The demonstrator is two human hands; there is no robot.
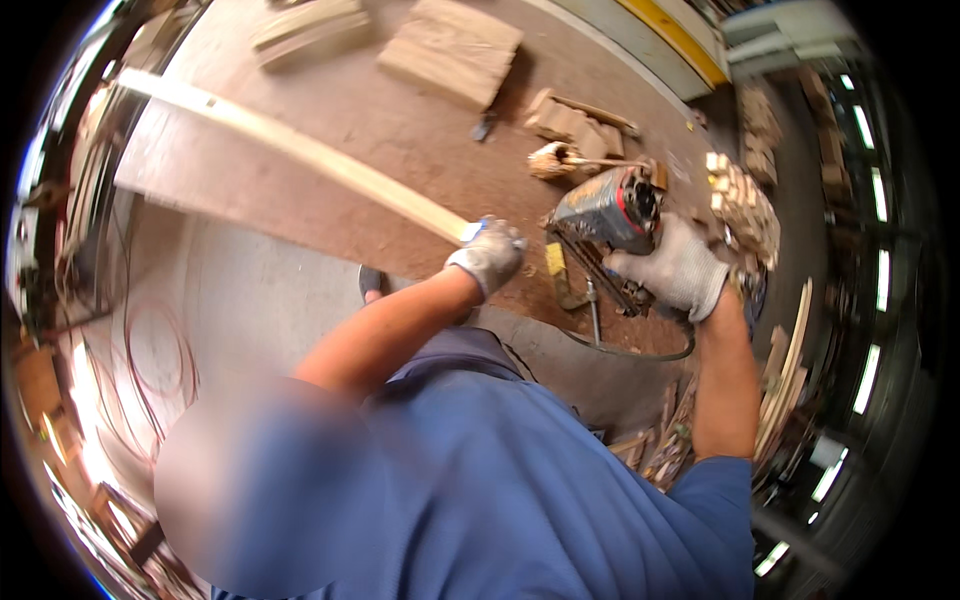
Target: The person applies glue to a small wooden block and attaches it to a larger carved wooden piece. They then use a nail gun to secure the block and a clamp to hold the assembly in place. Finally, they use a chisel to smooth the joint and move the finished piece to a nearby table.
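Strip (pixel 330 165) and nail gun (pixel 600 208) in hand at a busy desk (pixel 360 115)

Seen from the head camera, a person in a blue shirt (pixel 490 460) leans over the brown desk, wearing pale work gloves. The left hand (pixel 492 256), its fingers closed, grasps the near end of the strip by the desk's near edge; the long pale wood slants away across the surface, its other end showing beyond the left edge. The right hand (pixel 678 268) grips the nail gun, above the right part of the desk; whether the tool touches the surface cannot be told. A dark hose (pixel 645 353) curves below that hand, by the near edge. Just beside the tool, toward the near edge, lie a yellow piece (pixel 556 262) and a metal rod (pixel 594 312).

Toward the far edge sit a thick slab (pixel 452 50) and, to its left, a blurred block (pixel 312 32). Small wood pieces (pixel 575 125) are grouped between the slab and the nail gun. A stack of sticks (pixel 742 205) stands at the right end, beyond the right hand. Wood scraps (pixel 675 440) are heaped below the near edge.
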